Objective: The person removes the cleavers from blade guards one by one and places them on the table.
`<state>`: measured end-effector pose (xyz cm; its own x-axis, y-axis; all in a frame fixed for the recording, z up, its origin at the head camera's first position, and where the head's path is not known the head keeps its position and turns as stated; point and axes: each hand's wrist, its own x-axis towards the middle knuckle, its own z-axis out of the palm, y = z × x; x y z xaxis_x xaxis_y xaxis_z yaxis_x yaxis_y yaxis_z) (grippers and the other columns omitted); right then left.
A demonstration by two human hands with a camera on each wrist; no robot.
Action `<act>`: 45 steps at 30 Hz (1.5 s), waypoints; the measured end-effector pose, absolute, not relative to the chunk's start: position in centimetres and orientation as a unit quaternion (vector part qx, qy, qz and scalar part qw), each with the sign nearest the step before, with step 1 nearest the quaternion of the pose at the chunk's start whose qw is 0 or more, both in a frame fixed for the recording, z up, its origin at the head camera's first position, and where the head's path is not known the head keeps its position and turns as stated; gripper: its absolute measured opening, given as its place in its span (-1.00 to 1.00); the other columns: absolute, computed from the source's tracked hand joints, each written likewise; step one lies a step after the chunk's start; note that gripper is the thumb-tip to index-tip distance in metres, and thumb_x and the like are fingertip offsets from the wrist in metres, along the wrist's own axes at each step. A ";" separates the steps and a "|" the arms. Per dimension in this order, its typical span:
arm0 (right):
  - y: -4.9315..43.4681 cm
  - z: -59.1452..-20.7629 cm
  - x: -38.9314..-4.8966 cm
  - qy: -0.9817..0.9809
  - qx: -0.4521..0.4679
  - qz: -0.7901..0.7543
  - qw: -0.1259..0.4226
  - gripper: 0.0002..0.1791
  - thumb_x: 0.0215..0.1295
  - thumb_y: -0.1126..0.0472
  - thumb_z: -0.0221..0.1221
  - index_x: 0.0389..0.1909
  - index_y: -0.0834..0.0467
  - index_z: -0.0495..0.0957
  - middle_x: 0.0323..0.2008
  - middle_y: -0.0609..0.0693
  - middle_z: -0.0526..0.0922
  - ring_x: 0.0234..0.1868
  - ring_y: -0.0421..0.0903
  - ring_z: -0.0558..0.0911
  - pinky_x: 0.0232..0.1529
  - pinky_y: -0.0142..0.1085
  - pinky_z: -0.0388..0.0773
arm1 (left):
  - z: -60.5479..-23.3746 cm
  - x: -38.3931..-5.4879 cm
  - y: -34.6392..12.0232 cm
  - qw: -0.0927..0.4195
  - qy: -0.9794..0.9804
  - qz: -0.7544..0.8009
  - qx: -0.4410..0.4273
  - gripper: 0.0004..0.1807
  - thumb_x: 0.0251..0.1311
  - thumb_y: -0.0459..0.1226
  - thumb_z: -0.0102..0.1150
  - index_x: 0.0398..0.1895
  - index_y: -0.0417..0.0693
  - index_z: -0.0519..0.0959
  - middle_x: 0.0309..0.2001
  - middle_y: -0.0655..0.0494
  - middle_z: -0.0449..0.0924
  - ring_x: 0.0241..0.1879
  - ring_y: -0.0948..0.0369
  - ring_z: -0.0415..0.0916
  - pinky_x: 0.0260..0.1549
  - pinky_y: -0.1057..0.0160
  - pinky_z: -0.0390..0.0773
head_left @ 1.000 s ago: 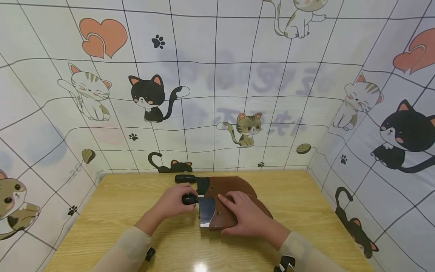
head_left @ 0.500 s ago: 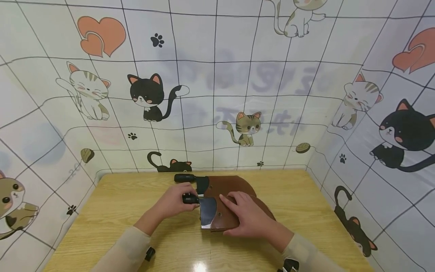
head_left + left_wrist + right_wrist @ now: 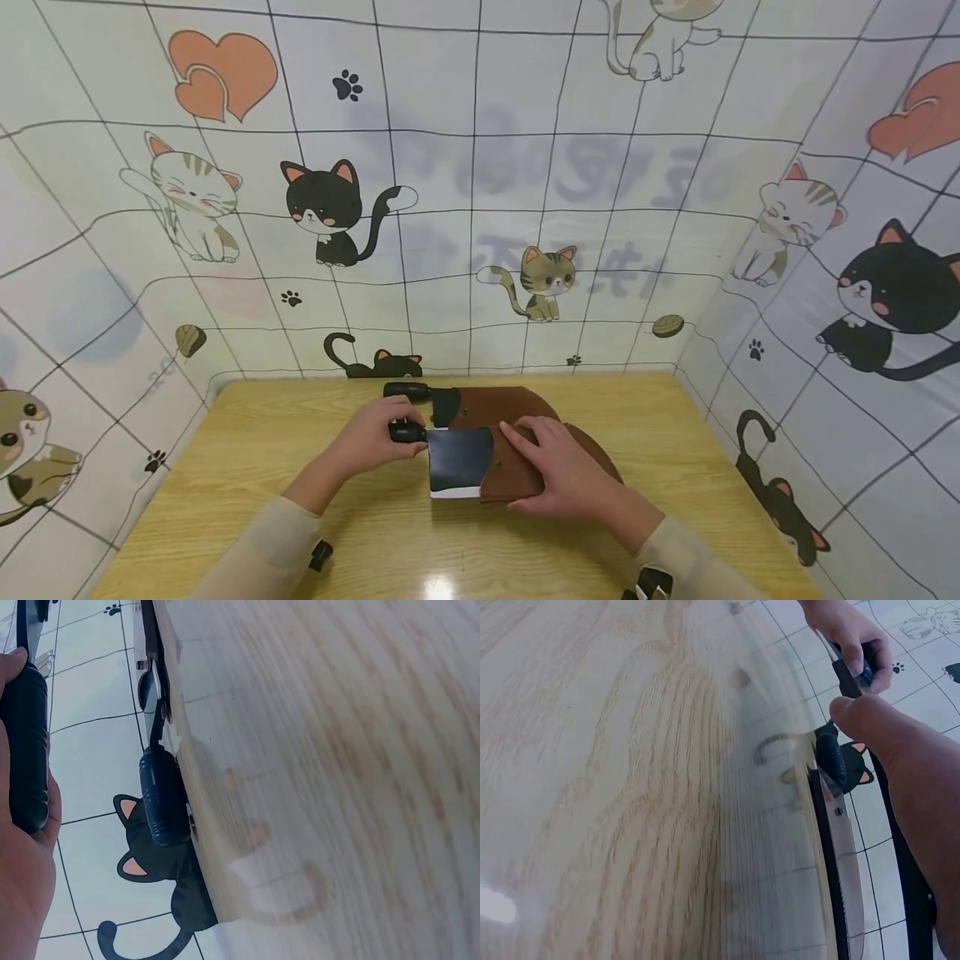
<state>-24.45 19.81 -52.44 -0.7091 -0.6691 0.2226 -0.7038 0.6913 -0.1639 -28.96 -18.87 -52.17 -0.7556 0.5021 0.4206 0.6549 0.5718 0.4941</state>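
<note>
My left hand (image 3: 375,437) grips the black handle of a cleaver (image 3: 459,462) that has a dark, broad blade with a bright lower edge. The blade stands partly out of a brown leather sheath (image 3: 513,467). My right hand (image 3: 566,475) holds that sheath, thumb on one face; its other fingers are partly hidden. Behind it lies a second sheathed cleaver, its black handle (image 3: 405,391) pointing left and its brown sheath (image 3: 498,404) partly covered by the front one. In the left wrist view, fingers and palm wrap the held handle (image 3: 26,750).
A light wooden table (image 3: 360,533) lies beneath both hands. Its back and side edges meet a white sheet (image 3: 435,192) printed with cats and grid lines. The second cleaver sits close to the table's back edge.
My left hand has drawn the cleaver leftward, so more blade shows outside the sheath. My right hand has shifted slightly right with the sheath. The rear cleaver stays put.
</note>
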 end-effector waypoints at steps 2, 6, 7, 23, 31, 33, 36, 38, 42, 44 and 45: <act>19.9 -52.3 -24.6 -0.915 0.378 0.120 0.068 0.30 0.22 -0.63 0.35 0.81 -0.08 0.11 0.57 0.03 0.30 0.56 0.07 0.30 0.48 0.20 0.37 | -52.1 -29.0 -19.0 0.120 -0.878 -0.323 -0.333 -0.65 0.08 -0.14 0.76 -0.15 0.38 0.75 -0.19 0.50 0.59 -0.20 0.32 0.57 -0.20 0.20 0.65; 19.8 -52.2 -24.7 -0.916 0.378 0.122 0.059 0.29 0.24 -0.68 0.26 0.81 -0.04 0.12 0.57 0.04 0.30 0.57 0.06 0.29 0.49 0.19 0.37 | -52.2 -29.1 -19.1 0.122 -0.883 -0.303 -0.337 -0.69 0.15 -0.10 0.72 -0.12 0.36 0.76 -0.16 0.49 0.61 -0.18 0.32 0.58 -0.16 0.17 0.66; 19.8 -52.2 -24.7 -0.917 0.376 0.123 0.057 0.29 0.23 -0.68 0.27 0.81 -0.04 0.13 0.57 0.03 0.30 0.57 0.06 0.29 0.50 0.19 0.36 | -52.2 -29.1 -19.1 0.121 -0.886 -0.293 -0.338 -0.70 0.17 -0.08 0.71 -0.10 0.35 0.76 -0.15 0.49 0.62 -0.17 0.32 0.58 -0.15 0.16 0.66; 20.0 -51.9 -24.5 -0.912 0.384 0.136 0.046 0.29 0.21 -0.44 0.51 0.81 -0.04 0.12 0.60 0.05 0.28 0.59 0.03 0.26 0.49 0.18 0.38 | -52.2 -28.9 -19.2 0.115 -0.887 -0.285 -0.346 -0.73 0.30 -0.07 0.64 -0.02 0.25 0.76 -0.08 0.38 0.64 -0.12 0.27 0.58 -0.11 0.10 0.66; 20.3 -52.0 -24.5 -0.908 0.393 0.131 0.061 0.27 0.23 -0.43 0.51 0.80 -0.02 0.13 0.60 0.06 0.28 0.59 0.03 0.27 0.47 0.18 0.40 | -52.1 -28.8 -19.1 0.115 -0.883 -0.293 -0.349 -0.71 0.27 -0.10 0.66 -0.02 0.24 0.76 -0.07 0.40 0.64 -0.12 0.28 0.59 -0.10 0.12 0.68; 20.4 -52.0 -24.5 -0.908 0.392 0.133 0.063 0.27 0.22 -0.42 0.52 0.80 0.00 0.14 0.61 0.04 0.27 0.59 0.03 0.27 0.46 0.18 0.41 | -52.1 -28.8 -19.2 0.115 -0.882 -0.294 -0.349 -0.71 0.26 -0.09 0.67 -0.03 0.24 0.76 -0.08 0.40 0.64 -0.12 0.28 0.59 -0.11 0.13 0.68; 20.7 -52.0 -24.4 -0.908 0.390 0.138 0.061 0.28 0.22 -0.41 0.53 0.80 0.00 0.14 0.61 0.01 0.25 0.59 0.03 0.27 0.45 0.19 0.42 | -52.0 -28.8 -19.4 0.113 -0.883 -0.294 -0.349 -0.71 0.26 -0.08 0.67 -0.03 0.24 0.76 -0.08 0.40 0.63 -0.13 0.29 0.59 -0.12 0.15 0.68; 20.8 -52.0 -24.4 -0.907 0.391 0.142 0.062 0.28 0.21 -0.38 0.55 0.80 0.01 0.15 0.61 0.01 0.25 0.58 0.04 0.28 0.44 0.20 0.43 | -52.0 -28.8 -19.5 0.109 -0.884 -0.295 -0.347 -0.71 0.27 -0.07 0.66 -0.03 0.25 0.75 -0.08 0.40 0.63 -0.13 0.29 0.58 -0.13 0.16 0.67; 20.9 -52.1 -24.6 -0.906 0.394 0.138 0.063 0.27 0.21 -0.37 0.55 0.80 -0.02 0.13 0.62 0.02 0.25 0.59 0.04 0.27 0.44 0.19 0.43 | -51.8 -28.7 -19.5 0.099 -0.886 -0.299 -0.340 -0.72 0.28 -0.07 0.65 -0.02 0.27 0.75 -0.09 0.41 0.62 -0.14 0.29 0.57 -0.13 0.16 0.66; 20.9 -52.1 -24.6 -0.905 0.396 0.138 0.065 0.27 0.21 -0.37 0.56 0.80 0.00 0.14 0.62 0.03 0.25 0.59 0.05 0.27 0.44 0.19 0.43 | -51.8 -28.7 -19.6 0.097 -0.889 -0.299 -0.334 -0.72 0.29 -0.07 0.65 -0.02 0.27 0.76 -0.08 0.42 0.62 -0.13 0.28 0.57 -0.12 0.15 0.66; 20.9 -52.1 -24.6 -0.904 0.398 0.138 0.067 0.27 0.21 -0.37 0.56 0.79 0.02 0.16 0.62 0.04 0.26 0.59 0.07 0.27 0.44 0.20 0.43 | -51.8 -28.6 -19.6 0.097 -0.891 -0.296 -0.331 -0.72 0.29 -0.06 0.65 -0.01 0.27 0.76 -0.07 0.42 0.62 -0.12 0.29 0.58 -0.11 0.14 0.66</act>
